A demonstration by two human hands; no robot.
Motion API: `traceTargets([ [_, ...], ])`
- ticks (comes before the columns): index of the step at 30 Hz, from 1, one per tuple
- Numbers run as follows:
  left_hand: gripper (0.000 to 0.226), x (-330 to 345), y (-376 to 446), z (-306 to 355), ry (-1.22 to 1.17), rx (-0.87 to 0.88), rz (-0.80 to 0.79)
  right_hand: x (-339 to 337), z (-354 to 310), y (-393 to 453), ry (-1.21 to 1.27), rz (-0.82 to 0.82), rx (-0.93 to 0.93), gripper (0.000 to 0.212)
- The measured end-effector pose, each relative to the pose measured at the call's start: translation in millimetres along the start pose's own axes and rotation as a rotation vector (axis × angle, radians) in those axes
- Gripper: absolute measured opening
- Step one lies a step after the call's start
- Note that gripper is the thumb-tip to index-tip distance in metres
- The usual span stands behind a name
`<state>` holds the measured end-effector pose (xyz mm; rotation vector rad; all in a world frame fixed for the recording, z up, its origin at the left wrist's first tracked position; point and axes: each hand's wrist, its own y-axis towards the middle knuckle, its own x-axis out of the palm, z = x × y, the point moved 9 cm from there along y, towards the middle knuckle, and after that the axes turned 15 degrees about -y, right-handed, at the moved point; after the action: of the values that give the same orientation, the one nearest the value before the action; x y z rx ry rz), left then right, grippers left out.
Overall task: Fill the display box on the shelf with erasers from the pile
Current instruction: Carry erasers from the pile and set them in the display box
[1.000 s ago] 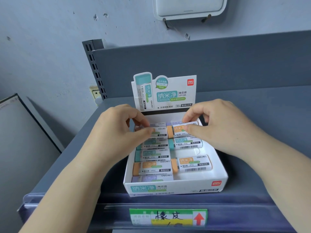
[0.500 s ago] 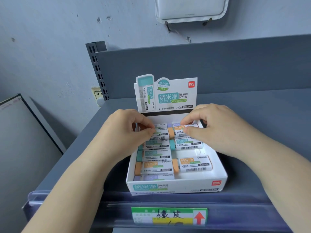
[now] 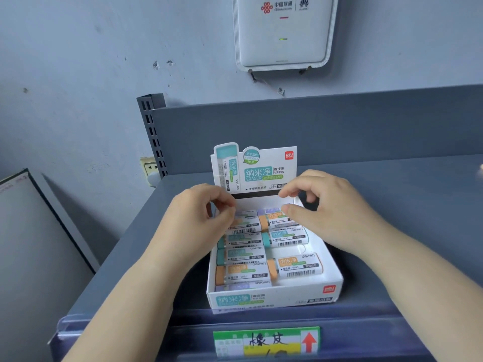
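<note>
The white display box (image 3: pixel 274 300) stands on the grey shelf (image 3: pixel 407 205) with its printed header card (image 3: pixel 261 173) upright at the back. Inside lie several wrapped erasers in two columns, among them an orange one (image 3: pixel 298 266) alone at the front right with a gap behind it. My left hand (image 3: pixel 198 220) hovers over the back left of the box, fingers loosely curled, its thumb tip by the rear left eraser. My right hand (image 3: pixel 326 210) is over the back right, its thumb near the rear orange eraser (image 3: pixel 274 218) and its index finger lifted. No pile is in view.
A green and yellow price label (image 3: pixel 266 342) sits in the shelf's clear front rail. The shelf's back panel and slotted upright (image 3: pixel 151 134) rise behind the box. A white router (image 3: pixel 283 32) hangs on the wall above. A wall socket (image 3: pixel 149 168) and a leaning board (image 3: pixel 26 231) are at the left.
Both hands have lifted their fingers off the rear erasers and risen slightly toward the header card. The view has tilted up, showing more of the wall.
</note>
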<state>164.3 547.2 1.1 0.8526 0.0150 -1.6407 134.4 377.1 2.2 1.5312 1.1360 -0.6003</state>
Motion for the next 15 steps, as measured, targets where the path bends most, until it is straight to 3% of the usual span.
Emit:
traceTargets([
  [4, 0.012, -5, 1, 6, 0.013, 0.022, 0.053, -11, -1, -3, -0.065, 0.085, 0.039, 0.017],
  [11, 0.028, -4, -2, 64, 0.074, 0.186, 0.049, -58, -17, -28, -0.347, 0.183, -0.007, 0.026],
  [15, 0.027, 21, -10, 109, 0.257, 0.288, 0.045, -86, -1, -49, -0.507, 0.166, -0.058, 0.028],
])
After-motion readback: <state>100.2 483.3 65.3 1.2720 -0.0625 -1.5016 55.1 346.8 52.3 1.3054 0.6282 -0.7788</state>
